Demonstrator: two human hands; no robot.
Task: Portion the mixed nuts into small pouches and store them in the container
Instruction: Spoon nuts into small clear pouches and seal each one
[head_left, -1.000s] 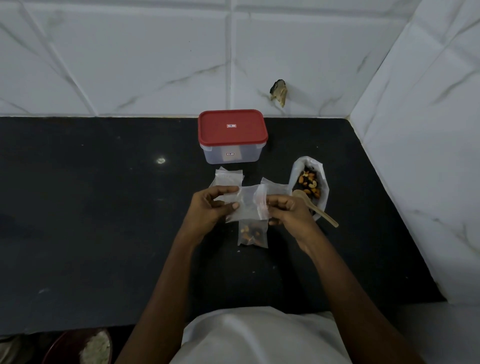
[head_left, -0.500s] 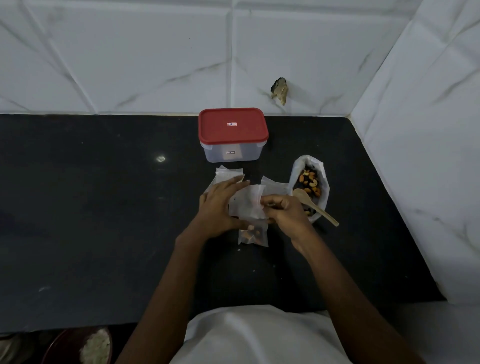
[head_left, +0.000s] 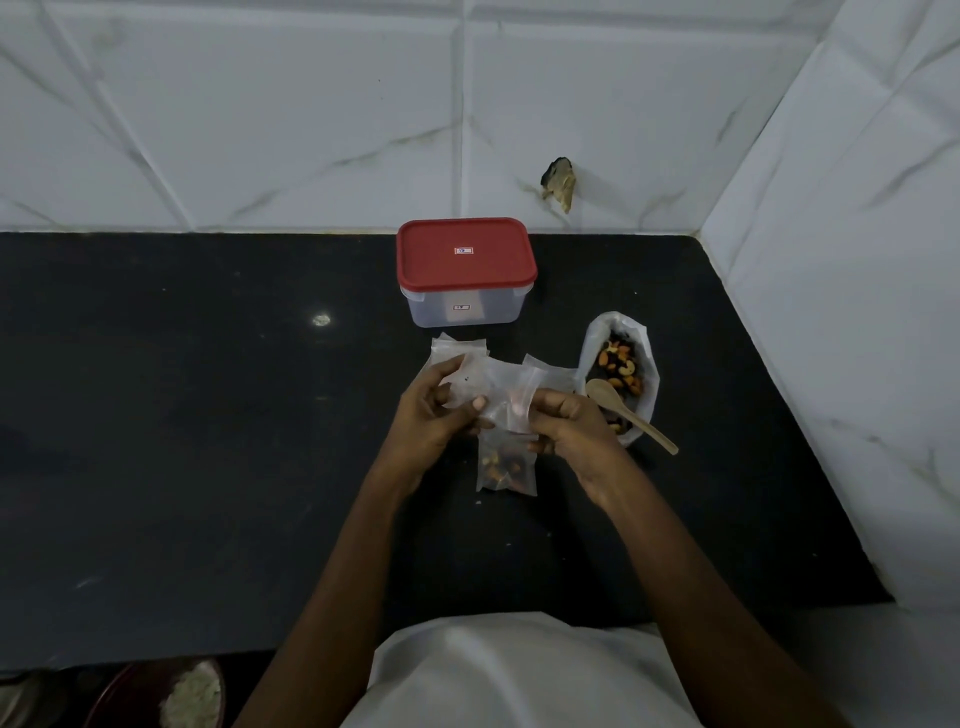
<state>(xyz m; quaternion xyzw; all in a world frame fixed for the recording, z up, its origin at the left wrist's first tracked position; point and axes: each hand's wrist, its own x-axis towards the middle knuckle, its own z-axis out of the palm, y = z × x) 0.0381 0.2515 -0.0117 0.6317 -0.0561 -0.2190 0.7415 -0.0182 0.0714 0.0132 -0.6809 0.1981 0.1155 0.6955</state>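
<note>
Left hand no longer flat over empty pouch

No wording can be read anywhere. The container standing near the back edge of the counter bears two small red-and-white labels: a lid label at the middle of its red lid, and a front label on its clear front wall just under the lid's rim. Both are too small and blurred for any letters or brand to be made out.
</note>
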